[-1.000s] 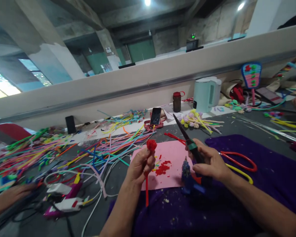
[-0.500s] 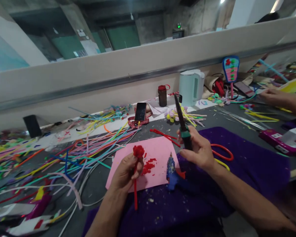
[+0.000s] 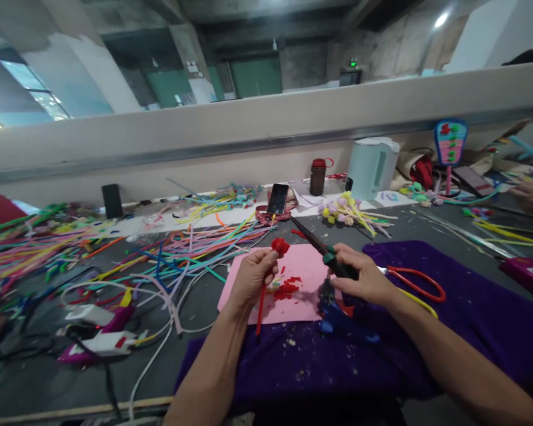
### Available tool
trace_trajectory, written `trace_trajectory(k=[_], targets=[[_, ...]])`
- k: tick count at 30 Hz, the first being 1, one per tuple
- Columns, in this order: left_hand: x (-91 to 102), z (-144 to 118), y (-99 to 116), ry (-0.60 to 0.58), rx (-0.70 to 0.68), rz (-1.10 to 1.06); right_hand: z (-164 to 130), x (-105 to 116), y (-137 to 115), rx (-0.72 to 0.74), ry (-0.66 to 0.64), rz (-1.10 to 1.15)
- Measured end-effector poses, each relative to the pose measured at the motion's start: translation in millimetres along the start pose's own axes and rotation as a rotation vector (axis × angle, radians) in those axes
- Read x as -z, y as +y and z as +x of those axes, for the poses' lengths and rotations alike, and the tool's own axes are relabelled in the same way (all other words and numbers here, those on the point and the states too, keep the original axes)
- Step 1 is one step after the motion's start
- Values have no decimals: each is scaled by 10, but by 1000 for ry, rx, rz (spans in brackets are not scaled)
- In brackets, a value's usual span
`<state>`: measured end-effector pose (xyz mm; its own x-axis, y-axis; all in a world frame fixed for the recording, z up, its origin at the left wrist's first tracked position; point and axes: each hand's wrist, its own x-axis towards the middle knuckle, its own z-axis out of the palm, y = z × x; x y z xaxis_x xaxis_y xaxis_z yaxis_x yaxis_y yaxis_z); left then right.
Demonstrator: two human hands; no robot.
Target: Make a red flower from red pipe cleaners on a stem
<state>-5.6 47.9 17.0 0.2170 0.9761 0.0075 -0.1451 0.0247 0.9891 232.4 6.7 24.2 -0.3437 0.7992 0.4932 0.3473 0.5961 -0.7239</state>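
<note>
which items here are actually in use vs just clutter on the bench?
In use:
left hand holding red pipe-cleaner flower
right hand gripping long-nose pliers
pink sheet with red trimmings
blue glue gun

Lying about:
loose pipe cleaners
phone
kettle
bottle
red-handled scissors

two phones (image 3: pixel 279 199), one kettle (image 3: pixel 372 167), one bottle (image 3: pixel 317 176), one glue gun (image 3: pixel 333 307).

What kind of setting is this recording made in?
Probably a shared craft workshop in a bare concrete hall. The long table is strewn with colourful pipe cleaners, finished little flowers lie by a kettle, and a blue glue gun sits on purple cloth.
</note>
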Motion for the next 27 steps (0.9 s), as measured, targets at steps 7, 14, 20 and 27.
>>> trace_trajectory(k=[7, 14, 20, 27], targets=[[9, -76, 96, 82, -124, 116, -25, -57, -27, -11, -143, 9], [13, -90, 95, 142, -205, 126, -45, -39, -77, -18, -156, -41], [0, -102, 104, 133, -217, 129, -42, -51, -115, -24, -188, -100], [23, -90, 101, 165, -228, 140, -53, -13, -96, -28, -179, -85]])
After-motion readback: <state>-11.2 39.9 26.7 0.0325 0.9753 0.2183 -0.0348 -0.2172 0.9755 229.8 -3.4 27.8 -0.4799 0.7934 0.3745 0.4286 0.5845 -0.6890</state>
